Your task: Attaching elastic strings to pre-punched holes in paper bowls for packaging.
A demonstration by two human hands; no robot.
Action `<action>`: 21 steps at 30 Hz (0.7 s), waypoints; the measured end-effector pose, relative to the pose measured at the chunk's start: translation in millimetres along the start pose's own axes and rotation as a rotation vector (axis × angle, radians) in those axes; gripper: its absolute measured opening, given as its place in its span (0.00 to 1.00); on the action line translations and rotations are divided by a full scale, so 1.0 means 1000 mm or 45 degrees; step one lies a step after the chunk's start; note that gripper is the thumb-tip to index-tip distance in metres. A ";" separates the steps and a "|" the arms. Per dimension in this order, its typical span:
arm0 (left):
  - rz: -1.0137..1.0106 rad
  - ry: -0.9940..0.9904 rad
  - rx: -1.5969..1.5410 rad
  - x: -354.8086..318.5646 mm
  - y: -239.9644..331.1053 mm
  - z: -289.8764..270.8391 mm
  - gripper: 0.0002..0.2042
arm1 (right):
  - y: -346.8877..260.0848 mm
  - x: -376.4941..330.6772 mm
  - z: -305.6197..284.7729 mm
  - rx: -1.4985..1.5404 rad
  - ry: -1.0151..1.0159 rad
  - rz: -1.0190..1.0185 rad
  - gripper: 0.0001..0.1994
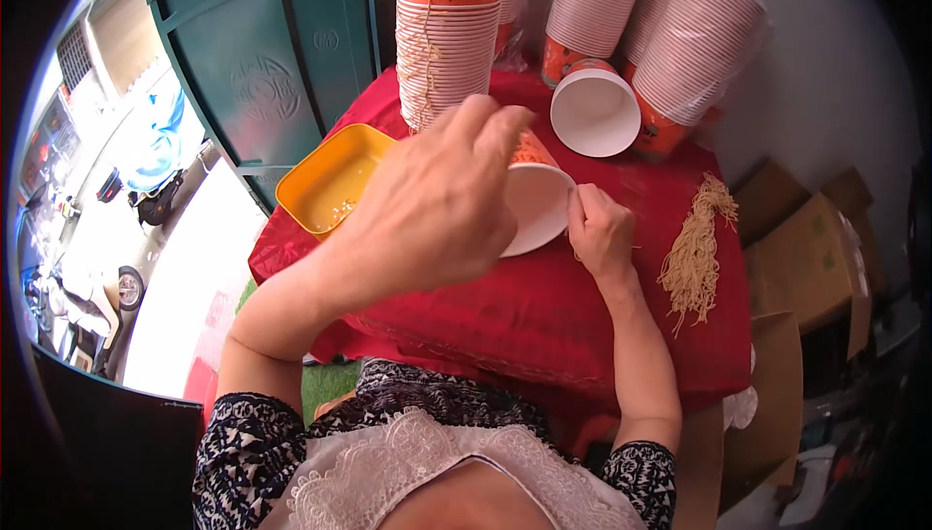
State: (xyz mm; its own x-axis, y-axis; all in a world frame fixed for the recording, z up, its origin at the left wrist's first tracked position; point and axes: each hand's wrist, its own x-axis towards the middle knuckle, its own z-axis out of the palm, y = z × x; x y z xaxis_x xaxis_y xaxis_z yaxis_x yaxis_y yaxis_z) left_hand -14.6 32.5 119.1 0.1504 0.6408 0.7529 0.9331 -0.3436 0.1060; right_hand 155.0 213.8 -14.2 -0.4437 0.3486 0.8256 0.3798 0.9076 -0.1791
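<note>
A white-lined paper bucket [537, 210] with an orange outside lies tilted on the red-covered table, its mouth facing me. My left hand [442, 195] is raised in front of its left side, fingers curled in; what they hold, if anything, is hidden. At the bucket's right rim my right hand [602, 227] is closed in a fist, and short bits of tan cord poke out beside it. To the right lies a bundle of tan cords [701, 248]. Behind my left hand sits a yellow tray [306, 176] with small crumbs in it.
A tall stack of nested paper buckets [445, 54] rises behind my left hand, a cord hanging down it. More stacks [704, 40] and a single bucket [595, 113] stand at the back right. Cardboard boxes [801, 258] crowd the right side; a green metal door [267, 64] is on the left.
</note>
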 end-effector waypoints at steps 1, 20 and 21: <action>-0.022 -0.033 0.143 -0.003 -0.011 0.001 0.22 | -0.007 0.010 -0.006 -0.155 0.000 -0.120 0.11; -0.854 0.004 -0.438 -0.025 -0.106 0.110 0.17 | -0.003 0.040 -0.023 -0.062 0.238 -0.030 0.10; -0.989 -0.013 -0.764 -0.024 -0.106 0.108 0.20 | -0.003 0.037 -0.021 -0.005 0.256 0.047 0.10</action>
State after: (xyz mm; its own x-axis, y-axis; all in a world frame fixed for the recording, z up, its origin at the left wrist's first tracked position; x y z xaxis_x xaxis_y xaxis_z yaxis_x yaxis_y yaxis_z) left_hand -81.5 127.7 19.5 -0.4295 0.8412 0.3285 0.4532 -0.1139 0.8841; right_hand 155.1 219.1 28.0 -0.2584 0.3278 0.9087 0.3960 0.8939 -0.2098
